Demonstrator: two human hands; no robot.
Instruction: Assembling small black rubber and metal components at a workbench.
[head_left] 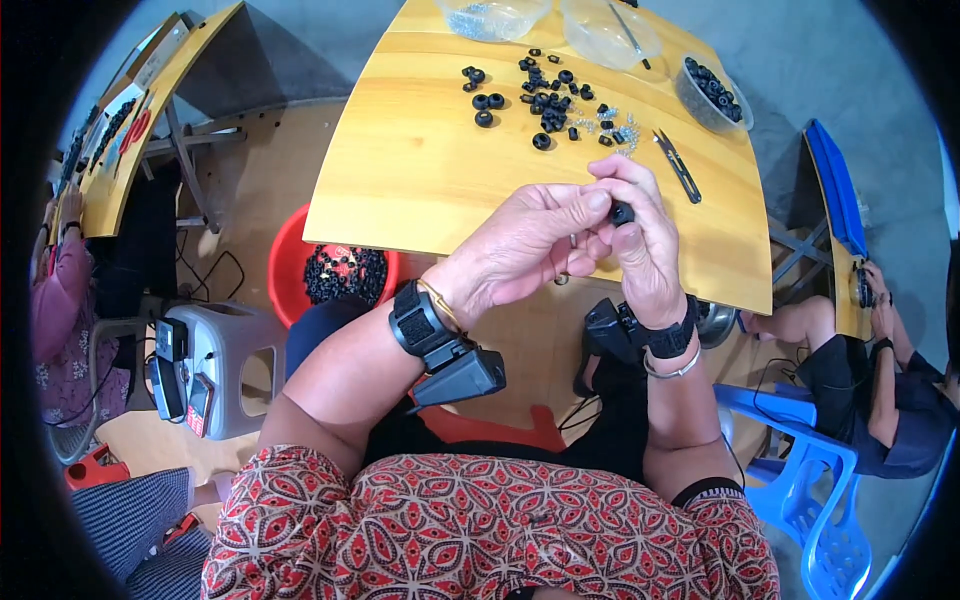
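Observation:
My right hand (648,250) is closed, with a small black ball-shaped plastic part (621,213) held between thumb and fingers. Close against it is my left hand (535,235), its thumb and fingertips pinched together; whatever they hold is too small or hidden to name. Both hands are raised over the near edge of the wooden table (400,190). Beyond them lie several loose black plastic parts (550,105), some round and some narrower. Tiny silvery pieces, like small springs (625,135), are scattered beside these. Black thread snips (678,167) rest to the right.
A clear tub of black round parts (742,112) stands at the far right, with two clear bowls (490,22) at the back. Below the table's left edge is a red basin (288,262) holding black parts. People work at tables on both sides; a blue chair (800,455) stands right.

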